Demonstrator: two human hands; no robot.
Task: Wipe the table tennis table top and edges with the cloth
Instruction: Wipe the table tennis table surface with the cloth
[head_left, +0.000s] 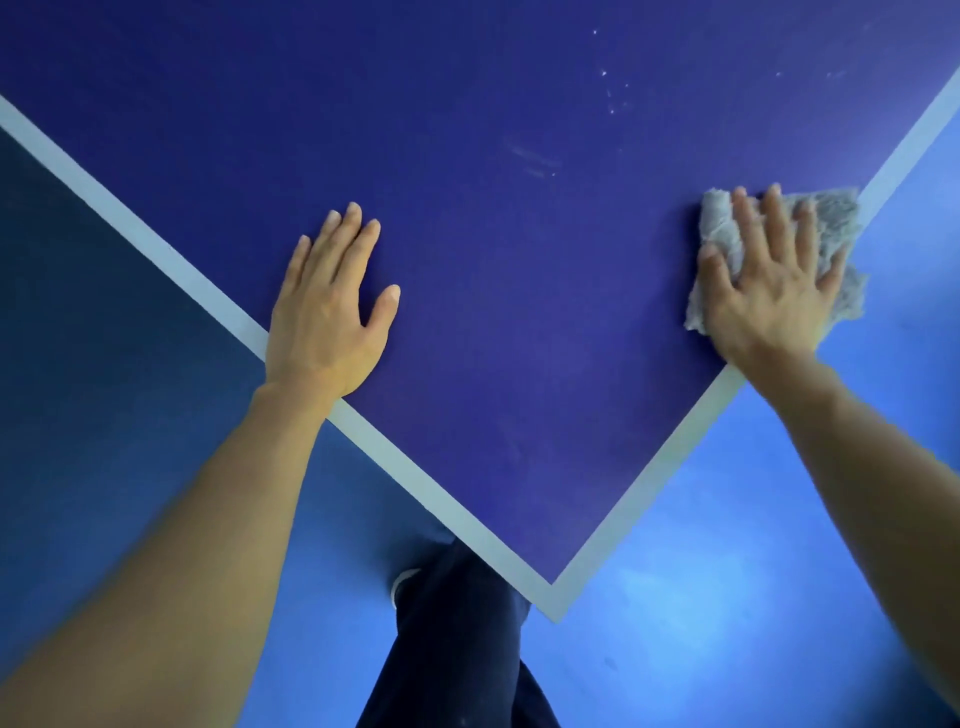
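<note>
Blue floor (727, 571) under a dark blue table top (519, 270), seen corner-on. Right hand (769, 291), fingers spread and straight, presses the grey cloth (826, 218) flat at the right edge, the cloth lapping over the white border (441, 499). Left hand (327, 312) lies flat at the left edge, holding nothing. White specks (605, 73) farther in. Dark trouser leg (457, 649) below the near corner.

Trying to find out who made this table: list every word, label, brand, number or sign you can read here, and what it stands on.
No text can be read anywhere in this view.
The table top bears only plain white border lines and a few pale specks, no lettering.
The cloth under the right hand shows no tag or print.
The dark trousers show no logo.
</note>
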